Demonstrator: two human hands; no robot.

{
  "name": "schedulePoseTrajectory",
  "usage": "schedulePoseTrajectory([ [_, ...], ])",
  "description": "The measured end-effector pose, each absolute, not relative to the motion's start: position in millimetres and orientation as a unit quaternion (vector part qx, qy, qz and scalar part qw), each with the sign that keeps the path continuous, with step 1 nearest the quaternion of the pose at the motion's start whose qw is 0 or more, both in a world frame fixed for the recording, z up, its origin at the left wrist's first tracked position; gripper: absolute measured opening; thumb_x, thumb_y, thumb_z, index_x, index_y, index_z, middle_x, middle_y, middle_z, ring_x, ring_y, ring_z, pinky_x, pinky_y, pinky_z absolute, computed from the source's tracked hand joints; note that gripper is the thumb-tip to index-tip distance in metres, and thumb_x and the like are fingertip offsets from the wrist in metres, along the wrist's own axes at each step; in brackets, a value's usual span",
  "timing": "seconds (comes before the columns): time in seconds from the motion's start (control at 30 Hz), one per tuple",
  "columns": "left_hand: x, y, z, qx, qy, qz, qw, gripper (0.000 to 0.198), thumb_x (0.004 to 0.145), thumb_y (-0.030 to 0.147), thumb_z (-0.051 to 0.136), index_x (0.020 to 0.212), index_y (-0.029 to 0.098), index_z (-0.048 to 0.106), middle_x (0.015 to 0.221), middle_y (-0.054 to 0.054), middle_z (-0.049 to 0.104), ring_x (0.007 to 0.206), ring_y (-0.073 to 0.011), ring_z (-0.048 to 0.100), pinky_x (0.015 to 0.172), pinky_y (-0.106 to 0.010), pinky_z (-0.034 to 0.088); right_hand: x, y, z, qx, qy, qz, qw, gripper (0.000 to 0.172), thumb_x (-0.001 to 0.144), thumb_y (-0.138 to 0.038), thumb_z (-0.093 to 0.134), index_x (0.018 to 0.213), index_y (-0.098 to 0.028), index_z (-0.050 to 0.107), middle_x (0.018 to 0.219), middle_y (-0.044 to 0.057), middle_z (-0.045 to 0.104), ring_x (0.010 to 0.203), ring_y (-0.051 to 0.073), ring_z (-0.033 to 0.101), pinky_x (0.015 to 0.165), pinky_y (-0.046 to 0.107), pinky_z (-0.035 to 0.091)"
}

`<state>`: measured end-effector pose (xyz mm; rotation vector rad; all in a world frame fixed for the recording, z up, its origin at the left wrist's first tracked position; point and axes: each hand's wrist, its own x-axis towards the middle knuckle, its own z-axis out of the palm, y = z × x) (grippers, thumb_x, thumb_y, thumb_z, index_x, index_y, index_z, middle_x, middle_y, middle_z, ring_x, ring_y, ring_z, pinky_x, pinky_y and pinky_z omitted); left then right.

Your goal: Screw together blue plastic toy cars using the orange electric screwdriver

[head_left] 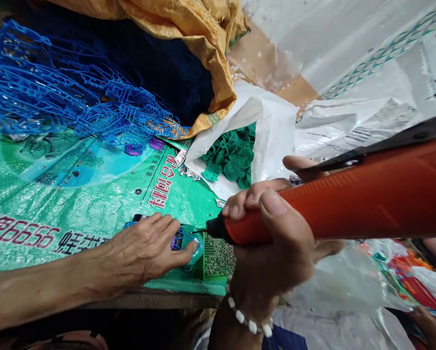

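We've got a green printed woven sheet [57,204] under both hands, with a heap of blue plastic moulded frames [57,92] beyond our left hand [145,250]. The long orange power screwdriver [349,199] lies nearly level, coming in from the right, with our right hand [276,243] wrapped round its front end. A white bag of dark green plastic bits [232,155] sits just past that hand. Our left hand pins the small teal-and-purple plastic piece [189,243] between fingertips and thumb. The bit tip is right at the piece from the right, above a green tray of screws [220,257].
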<state>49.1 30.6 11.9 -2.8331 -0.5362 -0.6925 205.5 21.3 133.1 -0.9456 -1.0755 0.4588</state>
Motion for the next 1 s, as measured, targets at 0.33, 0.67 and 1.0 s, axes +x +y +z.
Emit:
schedulePoseTrajectory([
  [0.33,48,30,16,-0.953,-0.177,-0.234,0.073,0.046,0.096,0.011,0.052,0.140,0.026,0.046,0.091,-0.006,0.060,0.080,-0.0263,0.059,0.069,-0.039,0.044,204,21,125,-0.445,-0.482,0.206,0.726,0.032,0.078,-0.022,0.079,0.106,-0.026,0.064,0.072,-0.006,0.063,0.047,0.014,0.061,0.044,0.029,0.051],
  [0.67,49,32,18,-0.954,-0.171,-0.232,0.083,0.052,0.092,0.008,0.057,0.139,0.026,0.045,0.086,-0.004,0.058,0.074,-0.0239,0.056,0.065,-0.037,0.044,207,24,118,-0.445,-0.514,0.219,0.700,0.036,0.077,-0.030,0.080,0.108,-0.030,0.061,0.066,-0.008,0.057,0.047,0.015,0.055,0.045,0.031,0.048],
  [1.0,45,33,8,-0.952,-0.169,-0.240,0.084,0.059,0.085,0.005,0.060,0.139,0.026,0.047,0.090,-0.007,0.060,0.082,-0.0275,0.060,0.069,-0.039,0.048,218,9,132,-0.481,-0.445,0.100,0.749,0.028,0.078,-0.022,0.078,0.104,-0.030,0.068,0.072,-0.007,0.062,0.049,0.013,0.059,0.046,0.030,0.051],
])
